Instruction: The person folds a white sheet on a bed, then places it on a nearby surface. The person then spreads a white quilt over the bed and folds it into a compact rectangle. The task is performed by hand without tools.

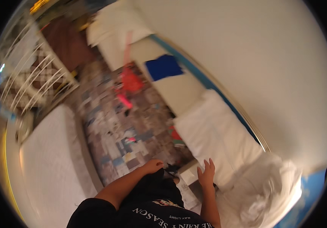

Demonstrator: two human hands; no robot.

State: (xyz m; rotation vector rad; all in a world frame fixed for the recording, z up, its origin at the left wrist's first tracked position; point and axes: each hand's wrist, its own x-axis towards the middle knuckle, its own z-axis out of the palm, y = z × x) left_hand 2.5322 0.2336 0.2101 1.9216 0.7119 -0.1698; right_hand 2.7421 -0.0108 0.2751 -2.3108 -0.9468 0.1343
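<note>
Fingers point(210, 164) of our right hand point(206, 175) spread flat on white sheet point(216, 136) | left hand point(153, 166) loosely curled, empty | risk: sheet bunches if we drag.

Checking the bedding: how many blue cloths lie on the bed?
1: a blue cloth on the white bed, far beyond the right hand. Others may be hidden.
</note>
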